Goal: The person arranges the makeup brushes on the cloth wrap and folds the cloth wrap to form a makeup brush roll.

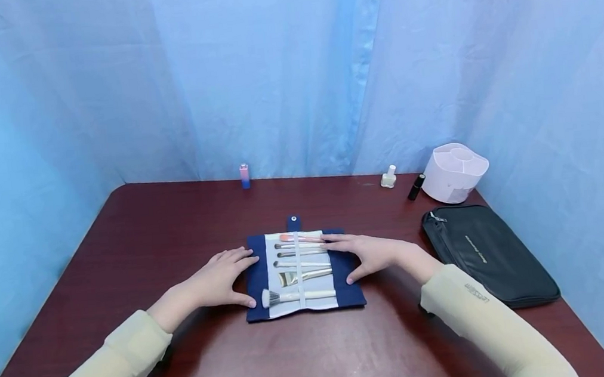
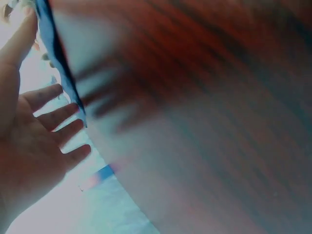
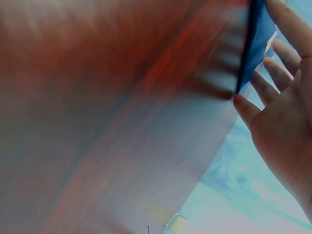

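A navy brush roll [image 1: 256,273] lies unrolled on the dark red table, its snap tab [image 1: 294,222] pointing to the far side. Several makeup brushes [image 1: 306,296] rest side by side on its pale lining, under a white elastic strap [image 1: 300,272]. At the roll's left edge is my left hand [image 1: 215,281], fingers spread and fingertips over the navy border. My right hand [image 1: 375,254] lies at the opposite edge, its fingers extended over the right flap [image 1: 346,274]. In both wrist views the fingers of the left hand [image 2: 46,124] and right hand [image 3: 280,92] look straight and relaxed.
A black zip pouch [image 1: 493,255] lies to the right, beside my right forearm. Behind it stand a white divided organizer [image 1: 454,175], a black tube [image 1: 416,187] and a nail polish bottle [image 1: 388,177]. Near the back edge is a pink-and-blue lipstick tube [image 1: 244,176]. Blue curtains [image 1: 271,77] surround the table.
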The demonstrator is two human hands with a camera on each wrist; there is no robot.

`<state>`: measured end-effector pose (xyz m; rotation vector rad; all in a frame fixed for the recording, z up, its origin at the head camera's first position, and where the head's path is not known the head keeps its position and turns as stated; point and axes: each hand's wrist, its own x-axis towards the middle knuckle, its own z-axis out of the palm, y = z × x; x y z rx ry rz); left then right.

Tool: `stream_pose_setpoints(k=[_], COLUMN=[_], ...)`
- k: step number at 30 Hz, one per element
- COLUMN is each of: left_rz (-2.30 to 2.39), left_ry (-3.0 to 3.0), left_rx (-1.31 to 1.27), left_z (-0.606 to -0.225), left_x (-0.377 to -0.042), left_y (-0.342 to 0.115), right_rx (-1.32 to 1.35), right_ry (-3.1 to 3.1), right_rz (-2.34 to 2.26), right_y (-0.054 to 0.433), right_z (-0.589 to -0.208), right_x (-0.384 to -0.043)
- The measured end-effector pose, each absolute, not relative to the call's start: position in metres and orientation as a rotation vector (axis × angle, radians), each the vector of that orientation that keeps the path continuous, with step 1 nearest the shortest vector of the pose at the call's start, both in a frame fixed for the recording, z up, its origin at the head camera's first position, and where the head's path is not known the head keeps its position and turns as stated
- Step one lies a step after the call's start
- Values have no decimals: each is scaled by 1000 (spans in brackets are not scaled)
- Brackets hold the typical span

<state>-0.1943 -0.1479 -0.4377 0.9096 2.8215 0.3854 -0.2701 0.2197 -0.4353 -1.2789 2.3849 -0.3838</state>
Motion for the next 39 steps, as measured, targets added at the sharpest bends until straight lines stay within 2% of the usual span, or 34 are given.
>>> stream_pose_setpoints(k=[8,14,29,39], left_rz=[645,618,859,740], left_ry=[2703,2725,2723,2813], left_rx=[1148,1233,1147,1050], left_z=[-436,-443,-433,-434], left_x=[-173,-171,-195,-215], left_y=[-137,-136,-143,-142], right_rx=[-1322,-1311,-1431,-1396], right_ry=[2376,2430,2436,2549], right_rz=[-449,-381,-630,-640], right_y=[219,216,218,212], right_z=[-428,-429,-426,-429], right_x=[-228,-217,-239,-257])
